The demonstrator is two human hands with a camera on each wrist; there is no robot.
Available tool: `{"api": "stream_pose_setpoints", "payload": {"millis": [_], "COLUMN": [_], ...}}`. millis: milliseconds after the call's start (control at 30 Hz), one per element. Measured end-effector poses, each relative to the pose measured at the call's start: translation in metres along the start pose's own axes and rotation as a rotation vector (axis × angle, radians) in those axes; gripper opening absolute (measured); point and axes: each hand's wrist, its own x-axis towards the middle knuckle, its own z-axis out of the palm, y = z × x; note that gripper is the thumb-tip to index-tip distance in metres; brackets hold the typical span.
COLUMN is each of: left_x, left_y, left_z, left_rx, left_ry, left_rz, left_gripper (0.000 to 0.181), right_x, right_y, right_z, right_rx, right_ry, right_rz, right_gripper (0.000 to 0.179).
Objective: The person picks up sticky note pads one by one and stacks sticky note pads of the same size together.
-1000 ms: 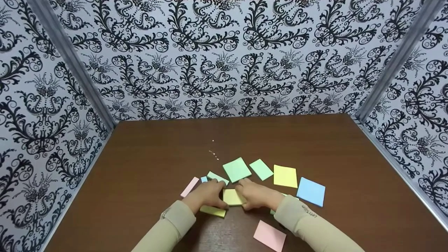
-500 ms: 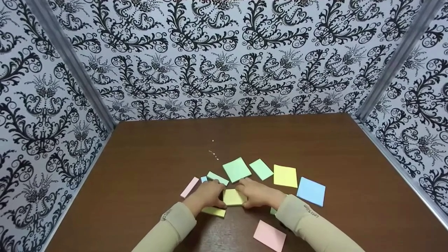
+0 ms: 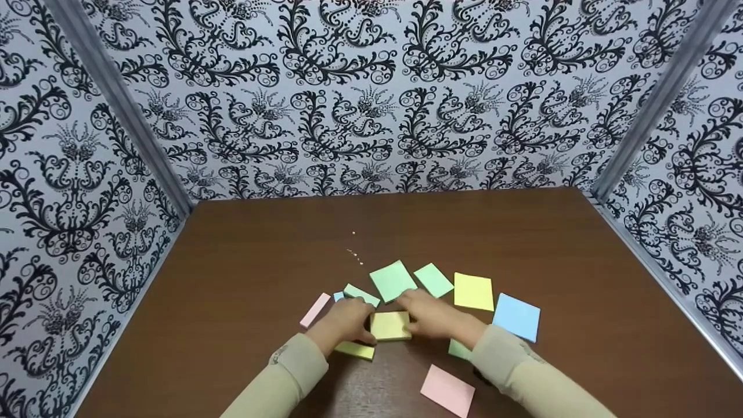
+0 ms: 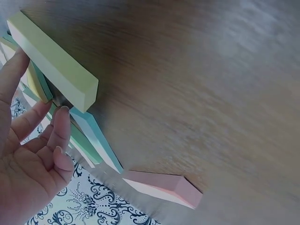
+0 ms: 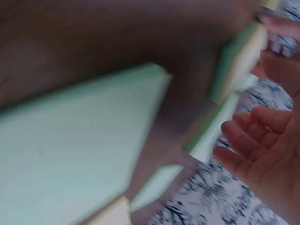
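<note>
Pale yellow paper, in a thick rectangular pad that looks like sticky notes, lies on the brown wood-look table between two bare hands. The left hand is at its left side, thumb by the near corner and fingers by the far one; the right hand arches at the opposite side, its thumb by the edge. Both have loosely bent, spread fingers and seem not to be gripping. The hands are apart, with the pad filling the gap; whether each fingertip touches it I cannot tell (the right wrist view is blurred), though that view suggests a green layer beneath a paler one.

Behind the pad lie a large mint-green square pad and a narrow mint-green strip pad; a narrow yellow strip pad lies by the left thumb. A pink rectangular pad lies nearer the person.

The step in hand appears to be squaring up or placing the pad. The next move, I judge, calls for light, even pressure from both sides, so that any layers stay aligned, and clearance from those close neighbours.
</note>
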Motion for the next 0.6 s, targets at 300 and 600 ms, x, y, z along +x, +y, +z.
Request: {"api": "stream_pose_setpoints", "payload": {"millis": [300,600], "left_x": [0.0,-0.001], "left_y": [-0.003,-0.003], "left_z": [0.005,0.008], "left_rx": [0.003,-0.013], "left_ry": [0.035,0.065], "left_rz": [0.015,0.056], "left_gripper": [0.037,0.037], "right_x": [-0.051,-0.099], "right_y": [-0.006,-0.028], "right_z": [-0.024,0.013], "right_rx": [0.003,0.0], "right_ry": [0.074,-0.083], "right_rz": [0.01,0.065], "right_gripper": [0.033,0.041]}}
